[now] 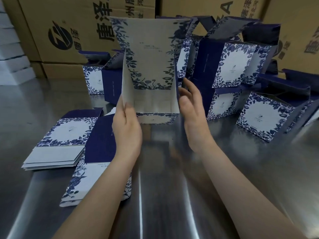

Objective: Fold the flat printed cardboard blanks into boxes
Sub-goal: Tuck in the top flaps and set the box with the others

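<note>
Standing on the surface (164, 187), 1 box (151, 54) is half formed, walls up and lid flap raised. The left hand (126, 128) pinches its left wall; the right hand (191, 107) lays straight fingers (188, 88) against the right wall, gripping nothing. Folded boxes (236, 64) crowd behind and right. 2 stacks of flat blanks (60, 135) wait at left, so plenty remains; brown cartons (60, 31) stand behind

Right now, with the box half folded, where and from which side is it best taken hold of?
By its upright side walls, near their front edges, one hand from each side. The box stands open toward the person, so those thin edges are free to pinch. The left hand pinches the left wall; the right hand lies flat against the right one.
</note>
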